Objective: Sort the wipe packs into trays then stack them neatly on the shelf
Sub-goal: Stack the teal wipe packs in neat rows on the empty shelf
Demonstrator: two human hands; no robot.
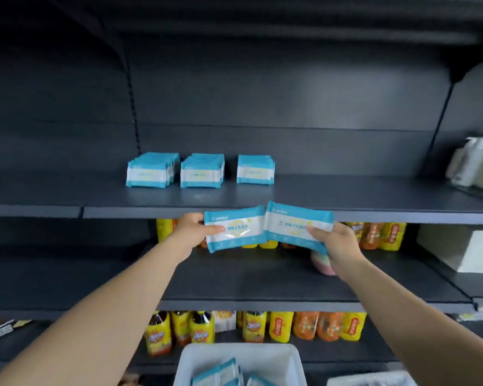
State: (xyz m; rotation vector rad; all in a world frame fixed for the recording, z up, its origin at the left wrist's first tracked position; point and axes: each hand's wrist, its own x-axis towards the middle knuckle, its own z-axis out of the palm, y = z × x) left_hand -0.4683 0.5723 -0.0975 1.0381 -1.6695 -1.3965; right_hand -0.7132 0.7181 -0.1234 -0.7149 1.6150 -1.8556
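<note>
Head view: left hand (191,232) and right hand (336,243) each pinch a wipe pack (234,228), long axes level, just below the shelf (374,210) edge, with the shelf's third stack (255,169) directly above, at frame centre.

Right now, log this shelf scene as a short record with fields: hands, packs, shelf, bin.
left hand: left hand holds one wipe pack by its left edge
right hand: right hand holds a second wipe pack by its lower right part
held packs: side by side, edges meeting, at the shelf's front lip
shelf: upper shelf carries three rows of standing packs
row fill: the right row looks shortest
bin: white bin below holds more packs
</note>
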